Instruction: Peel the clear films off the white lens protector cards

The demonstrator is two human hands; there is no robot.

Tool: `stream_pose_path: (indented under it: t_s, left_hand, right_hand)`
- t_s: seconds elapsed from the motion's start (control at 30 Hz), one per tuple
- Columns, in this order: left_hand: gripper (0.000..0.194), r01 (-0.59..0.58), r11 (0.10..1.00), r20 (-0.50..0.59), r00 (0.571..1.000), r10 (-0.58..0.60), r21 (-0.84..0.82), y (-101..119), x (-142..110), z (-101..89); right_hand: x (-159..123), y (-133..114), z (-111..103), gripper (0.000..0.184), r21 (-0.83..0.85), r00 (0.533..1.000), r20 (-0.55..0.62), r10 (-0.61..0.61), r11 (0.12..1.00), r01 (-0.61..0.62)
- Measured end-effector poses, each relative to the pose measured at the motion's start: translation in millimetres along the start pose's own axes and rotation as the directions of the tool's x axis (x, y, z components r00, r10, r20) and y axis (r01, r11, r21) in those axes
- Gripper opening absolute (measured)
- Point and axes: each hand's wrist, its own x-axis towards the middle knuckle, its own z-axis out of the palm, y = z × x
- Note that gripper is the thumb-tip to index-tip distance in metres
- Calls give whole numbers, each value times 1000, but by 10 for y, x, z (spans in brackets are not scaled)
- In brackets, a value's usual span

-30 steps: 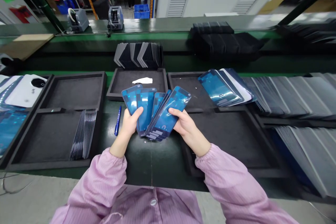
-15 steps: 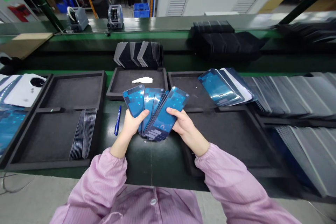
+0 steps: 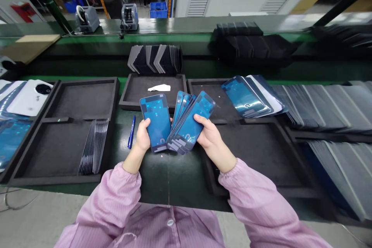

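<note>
Half a second ago, blue phone panels splayed out at our left hand (image 3: 142, 135); now we show a single blue phone panel (image 3: 157, 120) face there, turned straighter. Our left thumb has drawn back to that panel's outer edge. Our right hand (image 3: 209, 133) has shifted slightly outward with its fanned phone panels (image 3: 188, 128), opening a gap between both grips' upper ends.
</note>
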Motion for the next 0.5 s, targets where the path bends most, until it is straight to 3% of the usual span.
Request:
stream_pose_path:
  t_s: [0.13,0.27,0.5]
  left_hand:
    - [53,-23,998,-45,999,26,67,-45,30,-41]
    - [44,-105,970,-164,976,142,217,-102,53,-106]
    - [46,-174,932,-117,968,221,316,-129,46,-84]
  right_hand:
    - [-44,-2,40,52,25,999,42,35,999,-36]
    - [-55,20,23,51,-7,1000,-21,-16,1000,16]
    - [-39,83,13,44,-31,1000,5,5,1000,-5]
